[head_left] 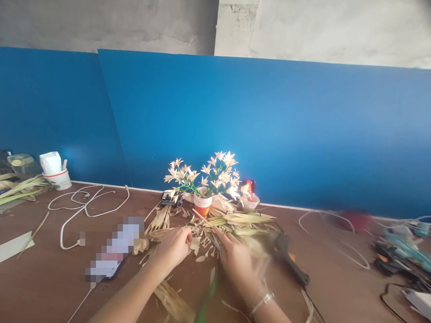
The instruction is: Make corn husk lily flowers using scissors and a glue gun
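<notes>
Left hand (177, 246) seen curled beside dried leaf pieces (201, 259); grip cannot be told. Right hand (236, 258) seen opposite, finger extended; grip likewise undetermined. Pale flowers (232, 192) contained in paper cup (202, 210) beyond hands.

Straight ahead, I see the flower-filled cup (202, 208) and heaped dry leaves (251, 218) barring the way before the blue partition (235, 112); rightward, a hand could cross the desk (332, 282) between the black tool (292, 262) and the piled clutter (402, 260).
</notes>
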Demonstrator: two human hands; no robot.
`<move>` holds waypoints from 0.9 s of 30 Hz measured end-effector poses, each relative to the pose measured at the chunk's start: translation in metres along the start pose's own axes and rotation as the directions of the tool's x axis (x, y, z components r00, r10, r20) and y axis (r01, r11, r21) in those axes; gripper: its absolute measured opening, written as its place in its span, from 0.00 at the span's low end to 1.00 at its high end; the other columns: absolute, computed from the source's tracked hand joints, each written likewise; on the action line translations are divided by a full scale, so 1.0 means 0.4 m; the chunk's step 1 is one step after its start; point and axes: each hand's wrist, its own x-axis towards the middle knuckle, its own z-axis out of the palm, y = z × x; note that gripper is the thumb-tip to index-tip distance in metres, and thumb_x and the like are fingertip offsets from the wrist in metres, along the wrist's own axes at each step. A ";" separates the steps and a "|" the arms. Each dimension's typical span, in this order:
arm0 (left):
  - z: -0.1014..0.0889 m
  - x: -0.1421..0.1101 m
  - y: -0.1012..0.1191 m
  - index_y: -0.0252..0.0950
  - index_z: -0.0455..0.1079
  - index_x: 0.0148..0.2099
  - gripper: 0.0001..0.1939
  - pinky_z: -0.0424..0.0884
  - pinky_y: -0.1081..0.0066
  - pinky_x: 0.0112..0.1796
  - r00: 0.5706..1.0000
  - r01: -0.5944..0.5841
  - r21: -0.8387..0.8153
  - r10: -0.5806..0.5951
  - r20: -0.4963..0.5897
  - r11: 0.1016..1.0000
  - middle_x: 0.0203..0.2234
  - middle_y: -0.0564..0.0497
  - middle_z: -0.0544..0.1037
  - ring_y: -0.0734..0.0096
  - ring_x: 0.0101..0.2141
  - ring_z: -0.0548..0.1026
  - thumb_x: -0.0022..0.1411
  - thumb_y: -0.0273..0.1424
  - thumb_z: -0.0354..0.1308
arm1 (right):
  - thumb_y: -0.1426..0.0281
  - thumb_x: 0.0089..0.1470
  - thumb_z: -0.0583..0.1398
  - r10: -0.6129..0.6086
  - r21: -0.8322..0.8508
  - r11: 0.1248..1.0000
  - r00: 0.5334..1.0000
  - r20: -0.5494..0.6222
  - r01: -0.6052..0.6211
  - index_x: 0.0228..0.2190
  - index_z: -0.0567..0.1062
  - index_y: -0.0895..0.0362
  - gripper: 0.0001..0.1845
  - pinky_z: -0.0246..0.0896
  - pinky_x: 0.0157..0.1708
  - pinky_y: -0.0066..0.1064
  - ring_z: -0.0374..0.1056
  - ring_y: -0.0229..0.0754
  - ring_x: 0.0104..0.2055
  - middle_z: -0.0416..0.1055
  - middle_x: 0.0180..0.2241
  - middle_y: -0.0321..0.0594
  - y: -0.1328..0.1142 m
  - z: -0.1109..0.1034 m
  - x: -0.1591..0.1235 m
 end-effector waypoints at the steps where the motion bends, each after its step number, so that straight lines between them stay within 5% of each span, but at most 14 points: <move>1: 0.000 -0.005 0.004 0.40 0.72 0.31 0.11 0.62 0.70 0.35 0.998 -0.067 0.008 0.067 0.013 0.998 0.31 0.50 0.76 0.62 0.37 0.73 0.49 0.19 0.53 | 0.82 0.50 0.52 -0.003 0.005 1.000 1.000 0.005 0.003 0.52 0.69 0.49 0.30 0.66 0.30 0.25 0.73 0.41 0.32 0.77 0.36 0.41 0.000 -0.001 0.000; 5: 0.004 -0.018 0.015 0.39 0.73 0.30 0.10 0.63 0.69 0.38 0.967 -0.231 0.026 0.226 0.113 0.973 0.35 0.48 0.74 0.61 0.41 0.71 0.48 0.20 0.56 | 0.81 0.51 0.51 -0.003 0.048 0.999 1.000 0.020 0.002 0.53 0.69 0.49 0.30 0.67 0.29 0.26 0.73 0.42 0.31 0.77 0.35 0.42 0.004 -0.001 -0.003; 8: 0.010 -0.011 0.020 0.38 0.72 0.29 0.06 0.64 0.67 0.40 0.972 -0.218 -0.025 0.220 0.083 0.976 0.34 0.46 0.74 0.59 0.41 0.71 0.51 0.23 0.55 | 0.81 0.53 0.49 -0.021 0.153 0.988 1.000 0.003 0.020 0.53 0.68 0.50 0.29 0.67 0.32 0.27 0.73 0.42 0.34 0.76 0.37 0.42 0.003 0.001 -0.006; 11: 0.008 0.003 0.025 0.36 0.71 0.32 0.06 0.64 0.66 0.40 0.990 -0.120 -0.273 0.136 0.039 0.954 0.32 0.48 0.75 0.60 0.38 0.72 0.55 0.28 0.53 | 0.77 0.58 0.47 0.003 0.335 0.942 1.000 -0.001 -0.002 0.57 0.63 0.53 0.26 0.67 0.34 0.29 0.73 0.42 0.34 0.77 0.37 0.43 -0.003 -0.001 -0.008; 17: -0.002 0.014 0.033 0.34 0.69 0.37 0.10 0.61 0.72 0.30 0.981 0.150 -0.792 0.010 0.194 0.592 0.27 0.53 0.73 0.71 0.28 0.69 0.54 0.34 0.55 | 0.68 0.61 0.49 -0.010 0.702 0.710 0.995 0.099 -0.063 0.55 0.65 0.54 0.21 0.60 0.52 0.34 0.65 0.44 0.54 0.69 0.52 0.44 -0.028 -0.025 -0.003; 22: 0.005 0.007 0.035 0.34 0.67 0.47 0.19 0.57 0.74 0.27 0.964 0.213 -0.918 0.078 0.253 0.333 0.25 0.55 0.70 0.75 0.26 0.66 0.50 0.27 0.55 | 0.65 0.60 0.53 -0.097 0.858 0.493 0.971 0.217 -0.142 0.55 0.66 0.51 0.22 0.50 0.58 0.40 0.58 0.45 0.59 0.64 0.56 0.41 -0.037 -0.030 -0.001; 27: 0.012 -0.001 0.044 0.35 0.66 0.50 0.23 0.58 0.74 0.29 0.947 0.265 -0.933 0.119 0.300 0.243 0.25 0.55 0.71 0.77 0.25 0.66 0.49 0.24 0.56 | 0.62 0.58 0.55 -0.088 0.905 0.346 0.952 0.293 -0.246 0.53 0.68 0.51 0.22 0.60 0.51 0.40 0.65 0.47 0.52 0.70 0.51 0.41 -0.041 -0.017 -0.002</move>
